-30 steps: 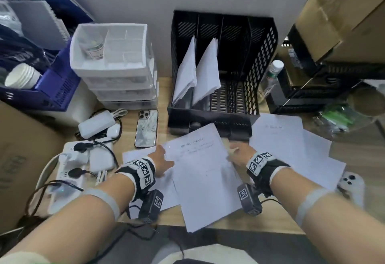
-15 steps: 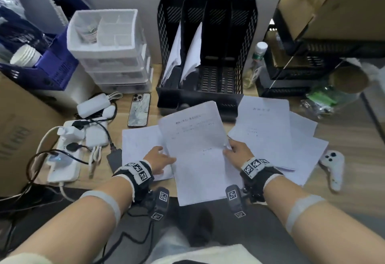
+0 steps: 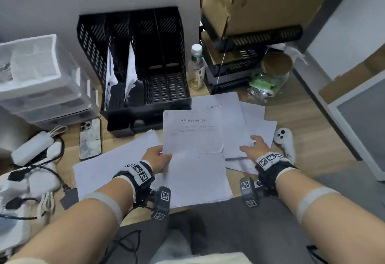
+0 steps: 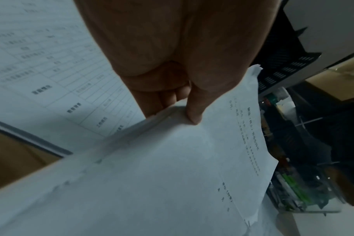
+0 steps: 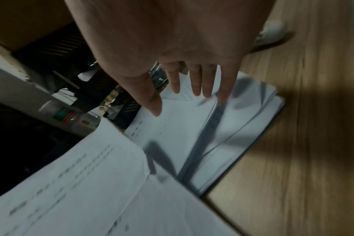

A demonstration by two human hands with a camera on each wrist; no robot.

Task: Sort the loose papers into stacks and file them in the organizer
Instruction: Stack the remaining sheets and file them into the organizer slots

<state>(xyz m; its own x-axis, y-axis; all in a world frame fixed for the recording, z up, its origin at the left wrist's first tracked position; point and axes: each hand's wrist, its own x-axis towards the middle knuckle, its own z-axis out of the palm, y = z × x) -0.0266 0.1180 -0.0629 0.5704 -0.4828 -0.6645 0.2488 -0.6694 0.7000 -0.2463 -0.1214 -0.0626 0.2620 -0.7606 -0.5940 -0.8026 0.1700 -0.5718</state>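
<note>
My left hand (image 3: 157, 159) pinches the left edge of a thin stack of printed sheets (image 3: 193, 155), thumb on top (image 4: 194, 111), and holds it lifted over the desk's front edge. My right hand (image 3: 253, 148) is off that stack, fingers straight and spread (image 5: 194, 83), hovering over the loose papers (image 3: 243, 122) fanned out at the right. More sheets (image 3: 116, 159) lie flat under my left wrist. The black mesh organizer (image 3: 135, 72) stands at the back with papers in its two left slots; the right slots show none.
A phone (image 3: 90, 138) and a power strip with chargers (image 3: 33, 159) lie at the left. White drawers (image 3: 39, 89) stand left of the organizer. A bottle (image 3: 195, 66), a jar (image 3: 273, 74) and black trays with boxes sit at the right; a white controller (image 3: 284, 141) lies by the papers.
My right hand let go of the lifted stack and moved right over the loose papers. The left hand alone keeps the stack. The head view shifted right.
</note>
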